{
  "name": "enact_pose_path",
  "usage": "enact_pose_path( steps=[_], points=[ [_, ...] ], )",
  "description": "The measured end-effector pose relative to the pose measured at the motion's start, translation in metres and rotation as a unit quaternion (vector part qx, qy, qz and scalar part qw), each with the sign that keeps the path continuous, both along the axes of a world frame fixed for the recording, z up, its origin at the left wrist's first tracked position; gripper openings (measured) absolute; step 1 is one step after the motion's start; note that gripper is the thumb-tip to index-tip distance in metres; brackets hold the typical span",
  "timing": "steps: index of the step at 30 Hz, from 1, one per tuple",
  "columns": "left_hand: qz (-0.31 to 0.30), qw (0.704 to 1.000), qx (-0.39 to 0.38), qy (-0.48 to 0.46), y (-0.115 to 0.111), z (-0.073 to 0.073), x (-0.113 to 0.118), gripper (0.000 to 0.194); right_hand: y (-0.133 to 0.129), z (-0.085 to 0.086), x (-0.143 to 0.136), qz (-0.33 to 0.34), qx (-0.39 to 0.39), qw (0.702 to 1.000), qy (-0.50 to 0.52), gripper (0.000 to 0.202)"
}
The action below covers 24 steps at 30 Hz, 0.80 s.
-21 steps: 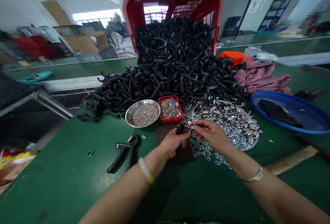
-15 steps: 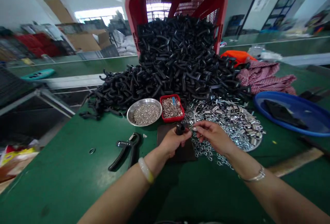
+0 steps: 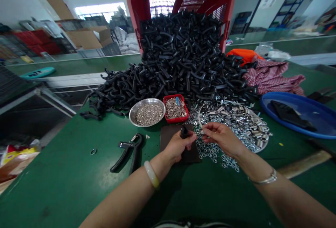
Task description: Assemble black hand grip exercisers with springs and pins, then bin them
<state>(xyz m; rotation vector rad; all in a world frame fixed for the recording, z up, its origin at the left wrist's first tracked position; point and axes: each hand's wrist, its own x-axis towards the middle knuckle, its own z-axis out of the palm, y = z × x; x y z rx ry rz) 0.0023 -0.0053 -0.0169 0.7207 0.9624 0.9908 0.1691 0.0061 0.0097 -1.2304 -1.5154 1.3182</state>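
Observation:
My left hand [image 3: 176, 146] is closed around a black plastic part [image 3: 184, 132], whose end sticks up above the fingers, over a dark flat pad [image 3: 167, 134]. Just to its right, the fingertips of my right hand [image 3: 219, 137] pinch a small metal spring [image 3: 201, 132], close to the left fingertips. Under and beyond the right hand, washers and springs fill a round tray [image 3: 265, 146] and spill out to its left. A metal bowl [image 3: 132, 120] of small rings and a red box [image 3: 178, 119] of small metal pins stand behind the pad.
A black hand grip with a spring [image 3: 134, 151] lies left of the pad, near a loose ring [image 3: 93, 151]. Black handles [image 3: 178, 60] pour from a red crate [image 3: 132, 7]. At the right are a blue tray [image 3: 315, 135], checked cloth [image 3: 278, 77] and a hammer [image 3: 304, 164].
The camera view has shifted slightly. My right hand has moved a little to the right in the picture; both hands keep their grips.

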Motion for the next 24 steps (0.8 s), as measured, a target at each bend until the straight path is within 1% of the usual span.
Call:
enact_pose_path(
  steps=[1, 2, 4, 5, 6, 8, 10, 11, 13, 16, 18, 21, 24],
  points=[
    [-0.007, 1.000, -0.010, 0.007, -0.001, 0.000, 0.002, 0.039, -0.001, 0.004, -0.002, -0.006, 0.066, 0.996, -0.059, 0.017],
    [-0.015, 1.000, -0.026, 0.008, -0.003, 0.000, 0.004, 0.038, -0.003, 0.008, -0.004, -0.009, 0.143, 0.982, -0.125, 0.013],
    [-0.037, 0.997, -0.070, -0.028, -0.007, 0.003, 0.006, 0.037, -0.006, 0.017, -0.009, 0.003, 0.281, 0.930, -0.235, 0.010],
    [-0.049, 0.993, -0.090, -0.061, -0.008, 0.004, 0.006, 0.036, -0.007, 0.022, -0.012, 0.010, 0.322, 0.909, -0.263, 0.011],
    [-0.064, 0.987, -0.110, -0.099, -0.010, 0.006, 0.005, 0.035, -0.008, 0.026, -0.014, 0.017, 0.341, 0.900, -0.272, 0.011],
    [-0.092, 0.972, -0.141, -0.162, -0.013, 0.009, 0.002, 0.030, -0.008, 0.034, -0.017, 0.018, 0.342, 0.905, -0.254, 0.009],
    [-0.116, 0.960, -0.169, -0.190, -0.016, 0.010, -0.003, 0.024, -0.006, 0.040, -0.019, 0.021, 0.337, 0.912, -0.233, 0.007],
    [-0.125, 0.955, -0.183, -0.196, -0.017, 0.010, -0.004, 0.020, -0.006, 0.043, -0.020, 0.027, 0.342, 0.911, -0.229, 0.006],
    [-0.132, 0.948, -0.203, -0.205, -0.018, 0.008, -0.007, 0.013, -0.005, 0.045, -0.024, 0.048, 0.368, 0.899, -0.234, 0.006],
    [-0.140, 0.937, -0.233, -0.221, -0.018, 0.006, -0.009, 0.007, -0.006, 0.044, -0.030, 0.071, 0.416, 0.874, -0.241, 0.008],
    [-0.162, 0.926, -0.250, -0.230, -0.018, 0.006, -0.010, 0.006, -0.006, 0.041, -0.032, 0.072, 0.438, 0.864, -0.237, 0.009],
    [-0.198, 0.915, -0.263, -0.233, -0.016, 0.007, -0.013, 0.006, -0.004, 0.038, -0.033, 0.074, 0.446, 0.861, -0.233, 0.010],
    [-0.201, 0.917, -0.266, -0.219, -0.015, 0.009, -0.014, 0.007, -0.003, 0.039, -0.033, 0.092, 0.447, 0.859, -0.231, 0.011]
  ],
)
